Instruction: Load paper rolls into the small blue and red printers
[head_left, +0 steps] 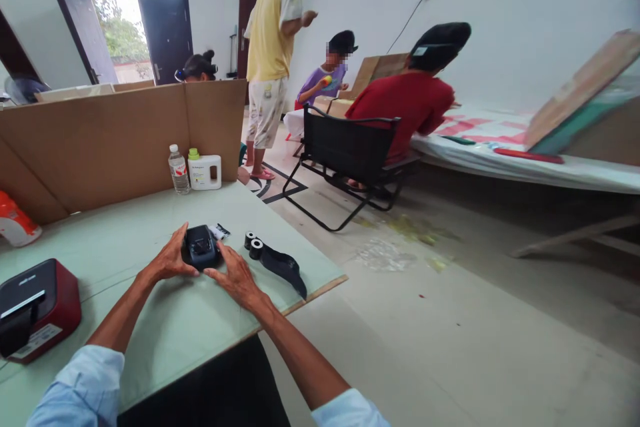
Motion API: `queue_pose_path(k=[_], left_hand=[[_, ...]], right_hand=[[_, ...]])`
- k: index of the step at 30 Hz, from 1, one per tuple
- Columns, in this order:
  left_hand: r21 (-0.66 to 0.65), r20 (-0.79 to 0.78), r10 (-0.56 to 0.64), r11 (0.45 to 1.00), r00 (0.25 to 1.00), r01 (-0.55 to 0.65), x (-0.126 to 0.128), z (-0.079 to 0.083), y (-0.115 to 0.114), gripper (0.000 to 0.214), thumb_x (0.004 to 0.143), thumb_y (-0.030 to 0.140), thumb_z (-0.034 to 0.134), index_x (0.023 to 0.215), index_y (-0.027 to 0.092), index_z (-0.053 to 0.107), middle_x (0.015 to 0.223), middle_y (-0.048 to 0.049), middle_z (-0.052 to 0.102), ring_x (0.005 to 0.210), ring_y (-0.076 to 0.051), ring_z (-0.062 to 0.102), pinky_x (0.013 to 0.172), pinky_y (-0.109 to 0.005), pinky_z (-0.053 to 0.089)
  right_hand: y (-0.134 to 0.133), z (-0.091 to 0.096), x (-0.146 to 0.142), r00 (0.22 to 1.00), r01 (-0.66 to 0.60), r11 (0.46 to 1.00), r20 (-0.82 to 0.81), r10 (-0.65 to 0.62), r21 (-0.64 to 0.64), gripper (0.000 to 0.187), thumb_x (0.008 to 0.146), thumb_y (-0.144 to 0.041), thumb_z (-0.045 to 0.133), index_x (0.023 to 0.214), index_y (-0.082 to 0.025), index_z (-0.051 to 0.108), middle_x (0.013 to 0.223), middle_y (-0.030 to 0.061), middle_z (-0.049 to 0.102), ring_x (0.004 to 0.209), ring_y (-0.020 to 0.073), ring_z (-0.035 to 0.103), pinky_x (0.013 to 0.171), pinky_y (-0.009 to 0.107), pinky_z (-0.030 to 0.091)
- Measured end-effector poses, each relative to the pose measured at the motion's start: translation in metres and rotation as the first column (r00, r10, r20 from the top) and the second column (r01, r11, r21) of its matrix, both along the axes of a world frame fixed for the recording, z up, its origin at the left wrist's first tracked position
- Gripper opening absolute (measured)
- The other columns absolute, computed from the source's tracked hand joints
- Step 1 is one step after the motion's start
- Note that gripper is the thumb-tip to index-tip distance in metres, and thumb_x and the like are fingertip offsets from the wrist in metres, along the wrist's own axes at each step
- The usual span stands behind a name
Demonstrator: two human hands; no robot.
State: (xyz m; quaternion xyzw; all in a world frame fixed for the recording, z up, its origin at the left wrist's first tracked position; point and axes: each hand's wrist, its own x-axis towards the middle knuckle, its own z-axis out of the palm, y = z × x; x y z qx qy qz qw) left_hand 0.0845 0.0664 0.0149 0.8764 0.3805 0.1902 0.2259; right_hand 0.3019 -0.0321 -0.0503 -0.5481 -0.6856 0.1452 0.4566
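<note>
My left hand and my right hand hold a small dark boxy device between them. The left fingers and thumb curve round its left side, and the right ones rest at its right side. The device sits low at the tabletop; its upper face shows a dark recess with some detail too small to make out. Just behind it lies a small black-and-white packet or card. To the right of my right hand lie two small black rolls with white cores, and a loose black strip runs from them toward the table edge.
A red-and-black device stands at the table's left. A water bottle, a white jug and an orange-and-white container stand before a cardboard screen. Beyond are a black chair, several people and a cloth-covered table.
</note>
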Motion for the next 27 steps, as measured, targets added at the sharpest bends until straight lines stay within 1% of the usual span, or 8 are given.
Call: queue_pose_path(k=[4, 7, 11, 13, 16, 19, 23, 27], left_hand=[[0.032, 0.026, 0.006, 0.999, 1.000, -0.007, 0.005, -0.004, 0.000, 0.135, 0.057, 0.039, 0.093, 0.165, 0.016, 0.015, 0.164, -0.0254, 0.031, 0.152, -0.043, 0.033, 0.124, -0.061, 0.029], [0.055, 0.040, -0.001, 0.998, 0.999, -0.002, 0.008, -0.005, -0.001, 0.134, 0.055, 0.035, 0.093, 0.164, 0.016, 0.018, 0.160, -0.0237, 0.035, 0.150, -0.043, 0.037, 0.122, -0.062, 0.032], [0.094, 0.071, -0.013, 0.996, 0.997, 0.007, 0.005, 0.001, -0.006, 0.129, 0.054, 0.032, 0.093, 0.162, 0.017, 0.024, 0.158, -0.0224, 0.036, 0.148, -0.043, 0.039, 0.121, -0.063, 0.034], [0.113, 0.098, -0.009, 0.994, 0.995, -0.002, -0.002, 0.007, -0.013, 0.127, 0.054, 0.034, 0.093, 0.161, 0.019, 0.025, 0.158, -0.0215, 0.036, 0.147, -0.043, 0.040, 0.119, -0.063, 0.037], [0.128, 0.135, 0.018, 0.991, 0.991, -0.035, -0.022, 0.016, -0.029, 0.125, 0.056, 0.038, 0.093, 0.161, 0.021, 0.026, 0.158, -0.0206, 0.035, 0.146, -0.042, 0.040, 0.116, -0.061, 0.043], [0.125, 0.145, 0.056, 0.989, 0.988, -0.075, -0.044, 0.019, -0.044, 0.123, 0.057, 0.038, 0.093, 0.160, 0.022, 0.027, 0.158, -0.0195, 0.035, 0.147, -0.041, 0.040, 0.114, -0.059, 0.046], [0.115, 0.128, 0.095, 0.987, 0.987, -0.110, -0.067, 0.011, -0.057, 0.121, 0.056, 0.034, 0.093, 0.158, 0.022, 0.030, 0.156, -0.0191, 0.038, 0.146, -0.042, 0.041, 0.114, -0.061, 0.045], [0.105, 0.135, 0.122, 0.985, 0.983, -0.137, -0.078, -0.002, -0.062, 0.118, 0.055, 0.032, 0.092, 0.157, 0.020, 0.033, 0.156, -0.0197, 0.039, 0.146, -0.043, 0.040, 0.118, -0.063, 0.039]], right_hand=[[-0.001, -0.003, -0.001, 0.999, 0.004, 0.999, 0.035, -0.005, 0.051, 0.067, 0.090, -0.033, 0.073, 0.150, -0.017, 0.048, 0.142, 0.0204, 0.061, 0.133, 0.0338, 0.059, 0.111, 0.053, 0.049], [-0.001, -0.003, -0.001, 0.999, -0.003, 0.997, 0.036, 0.000, 0.080, 0.063, 0.091, -0.028, 0.071, 0.150, -0.018, 0.049, 0.141, 0.0198, 0.062, 0.132, 0.0331, 0.059, 0.111, 0.052, 0.050], [-0.002, 0.005, -0.004, 1.000, -0.002, 0.996, 0.025, 0.000, 0.093, 0.060, 0.092, -0.023, 0.068, 0.149, -0.017, 0.051, 0.137, 0.0195, 0.064, 0.129, 0.0325, 0.061, 0.109, 0.052, 0.052], [-0.005, 0.013, -0.008, 1.000, -0.011, 0.994, 0.010, 0.010, 0.109, 0.059, 0.092, -0.022, 0.067, 0.149, -0.017, 0.051, 0.137, 0.0192, 0.064, 0.129, 0.0322, 0.061, 0.110, 0.051, 0.051], [-0.011, 0.025, -0.019, 0.998, -0.056, 0.989, -0.015, 0.058, 0.134, 0.057, 0.092, -0.022, 0.067, 0.147, -0.017, 0.052, 0.137, 0.0178, 0.064, 0.129, 0.0311, 0.061, 0.112, 0.049, 0.050], [-0.016, 0.030, -0.036, 0.992, -0.115, 0.985, -0.037, 0.121, 0.132, 0.056, 0.093, -0.022, 0.067, 0.147, -0.019, 0.053, 0.135, 0.0157, 0.064, 0.128, 0.0297, 0.061, 0.111, 0.048, 0.051], [-0.022, 0.026, -0.058, 0.984, -0.163, 0.981, -0.050, 0.168, 0.105, 0.054, 0.091, -0.018, 0.068, 0.143, -0.019, 0.056, 0.130, 0.0151, 0.066, 0.123, 0.0289, 0.063, 0.108, 0.046, 0.053], [-0.027, 0.021, -0.067, 0.981, -0.185, 0.980, -0.047, 0.189, 0.080, 0.051, 0.090, -0.016, 0.070, 0.140, -0.019, 0.058, 0.126, 0.0145, 0.068, 0.118, 0.0292, 0.066, 0.104, 0.047, 0.055]])
